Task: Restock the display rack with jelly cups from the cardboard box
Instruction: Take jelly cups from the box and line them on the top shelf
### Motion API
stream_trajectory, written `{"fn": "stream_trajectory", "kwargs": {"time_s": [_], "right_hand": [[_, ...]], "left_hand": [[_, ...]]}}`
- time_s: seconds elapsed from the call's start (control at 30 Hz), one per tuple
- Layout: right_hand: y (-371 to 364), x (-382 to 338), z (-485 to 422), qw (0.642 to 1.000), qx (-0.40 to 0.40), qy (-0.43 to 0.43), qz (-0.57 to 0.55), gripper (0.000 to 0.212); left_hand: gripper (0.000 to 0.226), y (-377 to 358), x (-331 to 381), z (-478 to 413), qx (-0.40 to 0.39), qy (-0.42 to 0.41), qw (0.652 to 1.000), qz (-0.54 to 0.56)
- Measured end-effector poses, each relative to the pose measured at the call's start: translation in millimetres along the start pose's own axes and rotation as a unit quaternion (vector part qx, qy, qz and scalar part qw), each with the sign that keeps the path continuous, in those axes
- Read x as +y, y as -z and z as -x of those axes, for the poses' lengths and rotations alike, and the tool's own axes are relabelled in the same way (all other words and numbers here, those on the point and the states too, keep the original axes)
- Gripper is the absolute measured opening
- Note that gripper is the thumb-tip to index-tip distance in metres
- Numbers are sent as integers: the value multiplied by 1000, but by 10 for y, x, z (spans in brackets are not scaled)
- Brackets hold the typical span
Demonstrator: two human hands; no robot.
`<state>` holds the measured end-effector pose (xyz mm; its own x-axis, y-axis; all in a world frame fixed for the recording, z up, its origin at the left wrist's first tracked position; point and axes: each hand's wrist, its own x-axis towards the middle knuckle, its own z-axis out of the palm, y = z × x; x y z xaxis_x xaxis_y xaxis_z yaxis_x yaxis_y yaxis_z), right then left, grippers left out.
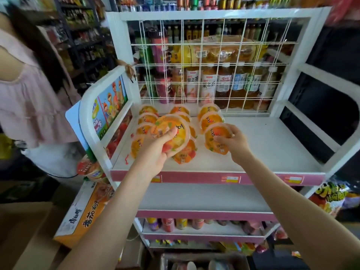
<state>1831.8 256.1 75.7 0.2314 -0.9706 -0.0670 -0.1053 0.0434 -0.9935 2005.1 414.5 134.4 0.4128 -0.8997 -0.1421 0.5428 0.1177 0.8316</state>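
Left hand [155, 151] grips one jelly cup [171, 131] above the middle row on the display rack [263, 145] top shelf. Right hand [235, 143] has its fingers curled on the nearest right-row cup [215, 139], which rests on the shelf. The hand is probably pinching the rim, but blur limits certainty.

Tea bottles [224, 84], orange printed carton [85, 211]

hands [157, 152] grip jelly cups [171, 131]
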Motion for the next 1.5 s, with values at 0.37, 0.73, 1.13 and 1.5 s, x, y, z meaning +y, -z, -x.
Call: {"fn": "stream_trajectory", "kwargs": {"time_s": [0.37, 0.73, 1.13, 1.5], "right_hand": [[-86, 94, -194, 959, -68, 108, 251, 66], [-91, 145, -310, 960, -10, 101, 262, 71], [-60, -247, 688, 975, -208, 67, -48, 36], [374, -69, 620, 980, -175, 10, -93, 43]], "left_hand": [[38, -52, 28, -100, 39, -33, 999, 19], [29, -166, -39, 9, 58, -29, 997, 52], [44, -547, -536, 51, 39, -51, 998, -6], [28, -576, -801, 75, 28, -256, 786, -562]]}}
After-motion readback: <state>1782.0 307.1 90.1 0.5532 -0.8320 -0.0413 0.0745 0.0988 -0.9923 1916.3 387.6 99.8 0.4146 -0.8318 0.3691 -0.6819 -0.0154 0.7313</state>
